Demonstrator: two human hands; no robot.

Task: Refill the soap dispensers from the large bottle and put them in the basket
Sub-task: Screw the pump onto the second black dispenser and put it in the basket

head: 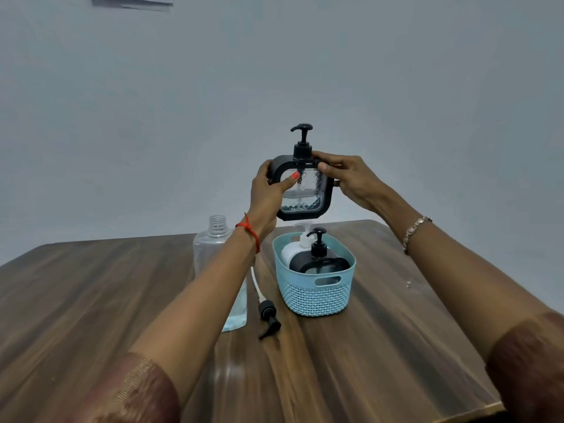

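You are holding a square dispenser (305, 193) upright in the air at the centre of the frame, directly above the basket (317, 297) and clear of it. Your left hand (267, 190) is gripping its left edge. The thumb is lying across the patterned glass front, and the other fingers are wrapping behind the black frame, out of sight. Your right hand (348, 178) is curling round the upper right corner, with the thumb pressing on the top of the frame just beside the pump collar. Its fingertips are disappearing behind the body. A little clear liquid is showing low in the glass, though the pattern is making the level hard to read.

Below, the pale blue basket is sitting on the wooden table (91, 300) and holding two more. A black dispenser (319, 261) is standing in front and a white dispenser (290, 251) behind it, with the white one's pump partly hiding behind the held one's base.

Left of the basket, the large bottle (213, 248) is standing uncapped, and your left forearm (198, 294) is covering much of it. Bluish liquid is showing near its bottom. A loose pump (268, 319) is lying on the table between bottle and basket, its white tube running up behind the forearm. The lower edge of the frame is cutting off both sleeves (137, 389).
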